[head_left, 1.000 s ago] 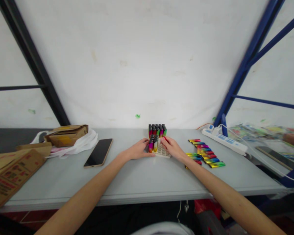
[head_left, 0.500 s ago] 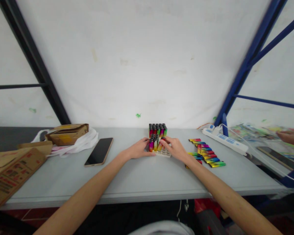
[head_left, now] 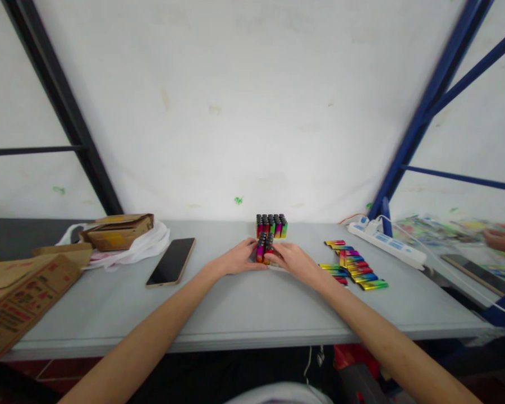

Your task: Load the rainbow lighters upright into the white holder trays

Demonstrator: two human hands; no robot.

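- Lighters [head_left: 260,251] are standing upright between the hands, nearer the back edge of the desk [head_left: 244,308] than its front.
- Right hand [head_left: 292,260] is holding a red lighter [head_left: 270,251] — a narrow pinch.
- Left hand [head_left: 238,257] is curving around their left side — whether gripping, I cannot tell.
- Loose lighters [head_left: 357,266] are lying toward the right edge.

Close-packed, black-topped lighters [head_left: 260,253] stand upright, seemingly in a pale tray [head_left: 277,269].
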